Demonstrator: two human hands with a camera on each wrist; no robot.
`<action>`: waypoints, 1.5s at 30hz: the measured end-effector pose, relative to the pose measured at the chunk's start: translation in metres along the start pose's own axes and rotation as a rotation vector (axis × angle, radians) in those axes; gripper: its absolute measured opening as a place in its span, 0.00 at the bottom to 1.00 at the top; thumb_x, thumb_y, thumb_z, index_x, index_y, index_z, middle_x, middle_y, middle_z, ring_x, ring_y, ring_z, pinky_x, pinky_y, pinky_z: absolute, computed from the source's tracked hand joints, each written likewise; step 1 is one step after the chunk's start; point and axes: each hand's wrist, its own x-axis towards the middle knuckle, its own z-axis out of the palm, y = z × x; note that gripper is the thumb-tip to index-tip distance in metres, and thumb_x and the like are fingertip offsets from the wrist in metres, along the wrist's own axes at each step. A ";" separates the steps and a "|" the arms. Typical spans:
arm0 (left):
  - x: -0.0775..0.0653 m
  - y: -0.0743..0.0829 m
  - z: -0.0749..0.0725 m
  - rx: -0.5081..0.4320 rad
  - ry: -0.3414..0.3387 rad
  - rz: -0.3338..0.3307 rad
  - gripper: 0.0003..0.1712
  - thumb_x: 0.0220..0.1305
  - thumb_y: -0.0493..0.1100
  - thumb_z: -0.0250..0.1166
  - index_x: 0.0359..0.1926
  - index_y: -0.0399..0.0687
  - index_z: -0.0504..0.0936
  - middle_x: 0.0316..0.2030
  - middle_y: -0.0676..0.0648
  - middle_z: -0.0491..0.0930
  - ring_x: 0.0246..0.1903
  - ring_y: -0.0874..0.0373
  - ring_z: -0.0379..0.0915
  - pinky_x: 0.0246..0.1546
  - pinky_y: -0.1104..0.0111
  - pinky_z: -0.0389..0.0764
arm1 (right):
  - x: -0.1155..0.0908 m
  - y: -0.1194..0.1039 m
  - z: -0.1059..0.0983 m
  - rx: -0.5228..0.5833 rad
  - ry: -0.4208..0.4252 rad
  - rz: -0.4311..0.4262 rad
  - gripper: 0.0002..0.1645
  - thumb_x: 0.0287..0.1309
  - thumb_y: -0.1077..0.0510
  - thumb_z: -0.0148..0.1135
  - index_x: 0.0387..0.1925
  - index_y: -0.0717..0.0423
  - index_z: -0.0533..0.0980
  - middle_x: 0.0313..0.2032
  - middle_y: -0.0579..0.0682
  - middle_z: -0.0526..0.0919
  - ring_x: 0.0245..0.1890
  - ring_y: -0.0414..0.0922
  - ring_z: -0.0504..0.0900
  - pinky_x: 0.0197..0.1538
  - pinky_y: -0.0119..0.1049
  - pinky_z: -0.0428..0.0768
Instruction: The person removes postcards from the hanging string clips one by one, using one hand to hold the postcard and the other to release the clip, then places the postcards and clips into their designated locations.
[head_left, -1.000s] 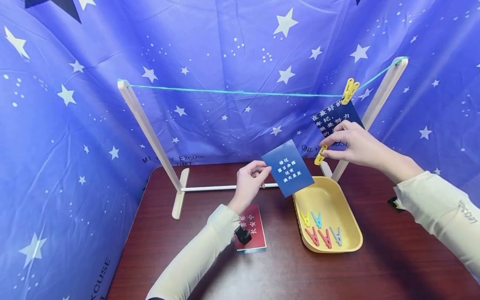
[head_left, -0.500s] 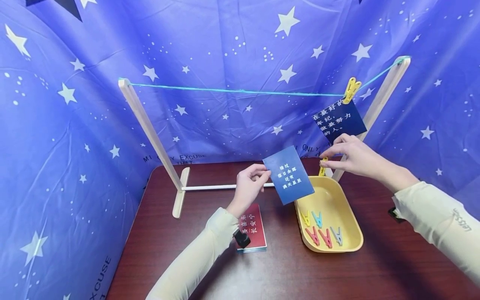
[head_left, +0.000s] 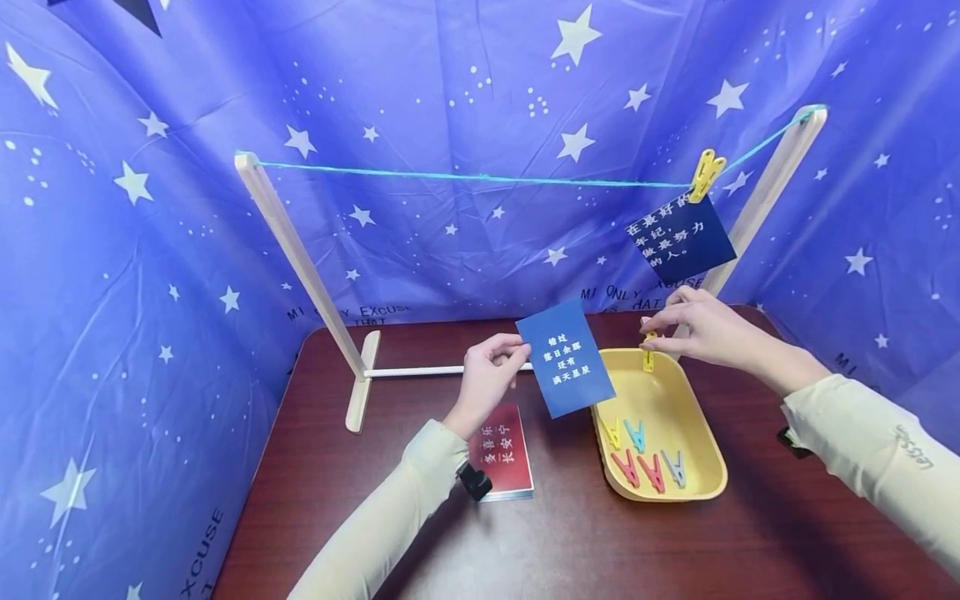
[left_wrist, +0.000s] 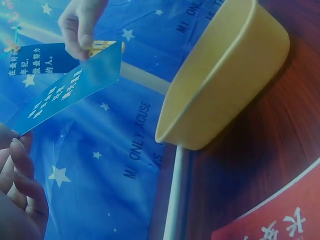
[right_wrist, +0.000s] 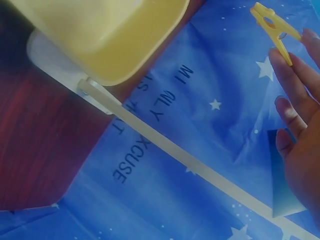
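My left hand [head_left: 491, 371] pinches a blue card [head_left: 566, 358] with white writing by its left edge, tilted in front of the wooden stand. My right hand [head_left: 701, 329] holds a yellow clothespin [right_wrist: 274, 30] by its handle ends between thumb and finger, its nose pointing away from the hand in the right wrist view. In the head view that clothespin overlaps the far end of the yellow basin [head_left: 711, 433]. Above the right hand, a dark blue card [head_left: 682, 237] hangs askew from the teal string [head_left: 480, 177], clipped by another yellow clothespin [head_left: 706, 175].
Several clothespins, red, yellow, blue and grey, lie in the basin. A red card [head_left: 513, 467] lies on a small stack on the brown table [head_left: 570, 542], partly behind the left sleeve. The stand's left post [head_left: 300, 258] and white crossbar [head_left: 416, 372] stand before a starry blue curtain [head_left: 420, 100].
My right hand has come down with the clothespin from beside the hanging card, uncovering that card. The left hand and its card have shifted slightly down and left.
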 end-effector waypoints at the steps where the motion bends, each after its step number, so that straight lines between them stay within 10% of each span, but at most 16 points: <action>1: -0.001 -0.001 -0.002 0.002 0.001 -0.002 0.10 0.67 0.32 0.69 0.46 0.30 0.86 0.34 0.32 0.87 0.12 0.63 0.66 0.20 0.75 0.70 | -0.001 0.001 0.001 -0.001 -0.005 -0.001 0.09 0.53 0.54 0.79 0.38 0.47 0.90 0.34 0.38 0.83 0.40 0.43 0.71 0.41 0.42 0.69; 24: -0.017 -0.023 -0.042 0.129 0.004 -0.122 0.10 0.66 0.33 0.69 0.45 0.29 0.87 0.33 0.34 0.87 0.16 0.66 0.68 0.20 0.75 0.71 | -0.030 0.017 0.052 0.052 0.000 -0.063 0.07 0.48 0.55 0.82 0.32 0.44 0.90 0.29 0.29 0.82 0.35 0.38 0.70 0.35 0.34 0.71; 45: -0.045 -0.064 -0.076 0.168 -0.023 -0.260 0.08 0.64 0.30 0.68 0.41 0.25 0.86 0.28 0.34 0.86 0.17 0.63 0.68 0.18 0.76 0.67 | -0.045 0.018 0.073 0.100 -0.200 0.160 0.08 0.61 0.49 0.74 0.36 0.49 0.89 0.33 0.40 0.88 0.31 0.34 0.81 0.36 0.40 0.81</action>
